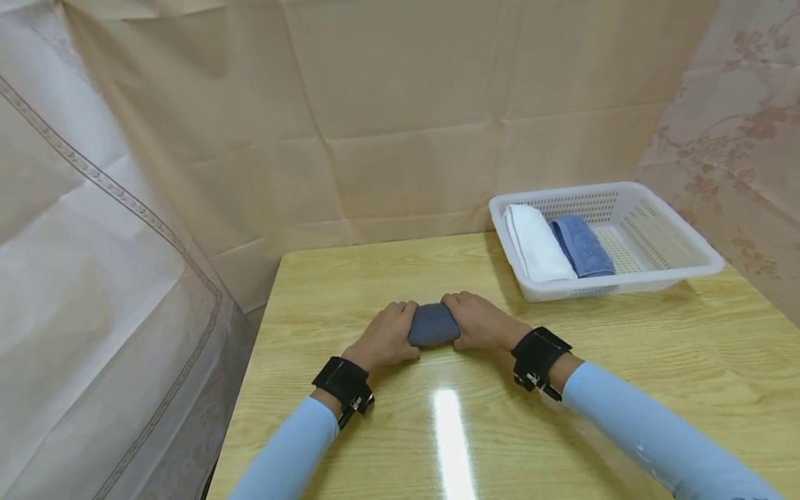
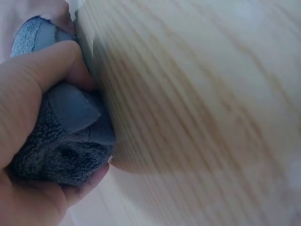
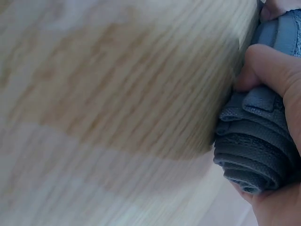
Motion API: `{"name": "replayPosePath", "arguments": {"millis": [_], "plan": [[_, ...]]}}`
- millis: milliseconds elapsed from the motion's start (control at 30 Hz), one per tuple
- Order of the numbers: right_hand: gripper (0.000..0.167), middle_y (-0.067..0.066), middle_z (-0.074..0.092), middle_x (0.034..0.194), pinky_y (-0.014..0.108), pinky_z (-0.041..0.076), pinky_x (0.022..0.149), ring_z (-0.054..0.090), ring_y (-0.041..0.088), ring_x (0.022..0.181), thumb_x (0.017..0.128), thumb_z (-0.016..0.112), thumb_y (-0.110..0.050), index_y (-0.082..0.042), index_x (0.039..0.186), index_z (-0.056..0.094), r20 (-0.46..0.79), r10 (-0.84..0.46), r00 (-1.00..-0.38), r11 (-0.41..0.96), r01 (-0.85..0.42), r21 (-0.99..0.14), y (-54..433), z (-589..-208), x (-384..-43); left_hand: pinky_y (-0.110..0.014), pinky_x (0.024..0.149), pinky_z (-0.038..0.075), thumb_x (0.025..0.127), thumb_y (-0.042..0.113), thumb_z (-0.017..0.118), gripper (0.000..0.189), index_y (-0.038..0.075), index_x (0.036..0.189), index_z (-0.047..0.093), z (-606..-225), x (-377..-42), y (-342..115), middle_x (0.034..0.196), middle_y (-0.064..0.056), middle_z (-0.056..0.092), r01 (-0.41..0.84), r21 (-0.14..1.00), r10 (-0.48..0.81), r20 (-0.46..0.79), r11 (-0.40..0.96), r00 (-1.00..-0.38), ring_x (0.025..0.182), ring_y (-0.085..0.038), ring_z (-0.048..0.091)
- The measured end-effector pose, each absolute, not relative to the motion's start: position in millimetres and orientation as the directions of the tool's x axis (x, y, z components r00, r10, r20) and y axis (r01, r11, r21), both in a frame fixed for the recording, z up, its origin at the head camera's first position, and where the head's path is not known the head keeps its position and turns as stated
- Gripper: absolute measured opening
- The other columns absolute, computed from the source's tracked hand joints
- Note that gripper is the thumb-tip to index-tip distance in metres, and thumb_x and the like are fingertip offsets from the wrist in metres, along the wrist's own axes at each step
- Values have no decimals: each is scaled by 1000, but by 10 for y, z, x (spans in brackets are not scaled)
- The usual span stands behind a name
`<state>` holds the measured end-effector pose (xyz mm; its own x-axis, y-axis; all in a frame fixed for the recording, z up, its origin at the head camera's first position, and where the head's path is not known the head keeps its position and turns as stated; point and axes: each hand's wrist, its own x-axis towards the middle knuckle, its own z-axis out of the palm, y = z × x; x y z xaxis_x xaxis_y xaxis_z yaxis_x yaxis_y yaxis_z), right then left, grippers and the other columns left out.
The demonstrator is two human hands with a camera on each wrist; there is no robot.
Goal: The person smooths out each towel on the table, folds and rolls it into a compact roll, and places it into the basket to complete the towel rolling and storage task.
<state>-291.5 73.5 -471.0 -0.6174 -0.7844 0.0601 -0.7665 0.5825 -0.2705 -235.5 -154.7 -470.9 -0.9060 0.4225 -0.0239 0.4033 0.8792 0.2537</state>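
Observation:
A dark grey-blue towel (image 1: 434, 325), folded or rolled into a compact bundle, is held between both hands on the wooden table. My left hand (image 1: 389, 333) grips its left end, and my right hand (image 1: 481, 321) grips the right end. Seen from the left wrist, the thumb lies over the towel's flat hem band (image 2: 73, 108) while fingers curl beneath the terry part. In the right wrist view, stacked spiral layers show at the end of the towel (image 3: 254, 146), with the thumb on one side and fingers round the other.
At the back right of the table (image 1: 350, 278) stands a white plastic basket (image 1: 662, 279). Inside its left part lie a folded white towel (image 1: 540, 243) and a folded blue towel (image 1: 582, 246), side by side. A beige cloth (image 1: 400, 125) hangs behind the table.

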Motion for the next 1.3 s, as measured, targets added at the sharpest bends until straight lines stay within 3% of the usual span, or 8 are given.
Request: {"name": "replayPosePath", "arguments": {"millis": [367, 533, 700, 800, 900, 1000, 1167, 1300], "plan": [[66, 12, 65, 104, 43, 56, 79, 65, 26, 92, 73, 89, -13, -3, 129, 55, 90, -746, -660, 631, -744, -220, 789, -4733, -2901, -41, 95, 53, 80, 23, 88, 83, 1, 148, 46, -4731, -2414, -1549, 125, -18, 62, 465, 212, 471, 26, 860, -882, 111, -31, 62], [68, 16, 65, 108, 45, 57, 78, 66, 31, 94, 76, 90, -18, -4, 132, 55, 162, -729, -665, 653, -747, -125, 844, -4641, -2886, -44, 97, 52, 80, 18, 88, 87, 4, 152, 41, -4806, -2445, -1568, 132, -20, 55, 430, 336, 414, 123, 838, -902, 119, -34, 56], [68, 18, 66, 106, 48, 57, 79, 66, 35, 93, 73, 89, -15, -2, 131, 56, 250, -677, -693, 693, -714, -102, 963, -4320, -2966, -45, 96, 53, 82, 9, 87, 84, -4, 149, 37, -4812, -2548, -1544, 130, -25, 55, 395, 516, 243, 338, 760, -909, 117, -36, 61], [69, 20, 67, 105, 51, 57, 78, 68, 37, 92, 73, 87, -12, 0, 132, 54, 322, -603, -730, 724, -671, -164, 1079, -4131, -3075, -38, 83, 58, 89, 9, 82, 58, -8, 135, 52, -4775, -2655, -1471, 116, -21, 65, 363, 583, 160, 370, 727, -915, 99, -29, 69], [78, 23, 68, 108, 53, 56, 80, 69, 39, 94, 72, 86, -8, 2, 140, 49, 380, -525, -761, 734, -631, -249, 1196, -4013, -3189, -31, 70, 57, 95, 12, 76, 24, -2, 114, 70, -4755, -2765, -1298, 101, -13, 70, 388, 575, 196, 369, 720, -909, 83, -21, 68], [83, 26, 67, 113, 54, 56, 81, 69, 40, 97, 74, 83, -6, 2, 147, 43, 422, -476, -772, 732, -614, -296, 1259, -3949, -3301, -30, 76, 56, 97, 12, 73, 10, 4, 104, 75, -4731, -2867, -1026, 101, -10, 70, 529, 457, 309, 471, 716, -826, 89, -21, 66], [76, 27, 67, 110, 55, 56, 75, 69, 40, 93, 82, 78, -9, 2, 148, 42, 469, -423, -775, 742, -594, -312, 1295, -3902, -3443, -33, 97, 49, 98, 19, 74, 19, 8, 113, 76, -4674, -3047, -513, 114, -8, 69, 726, 238, 453, 647, 645, -614, 108, -22, 62], [71, 27, 68, 108, 55, 55, 74, 68, 42, 92, 89, 74, -17, 5, 148, 43, 455, -391, -800, 756, -561, -337, 1287, -3897, -3518, -31, 103, 44, 96, 21, 75, 16, 12, 109, 79, -4707, -3165, -258, 110, -3, 72, 784, 103, 509, 708, 613, -490, 105, -19, 62]]}}
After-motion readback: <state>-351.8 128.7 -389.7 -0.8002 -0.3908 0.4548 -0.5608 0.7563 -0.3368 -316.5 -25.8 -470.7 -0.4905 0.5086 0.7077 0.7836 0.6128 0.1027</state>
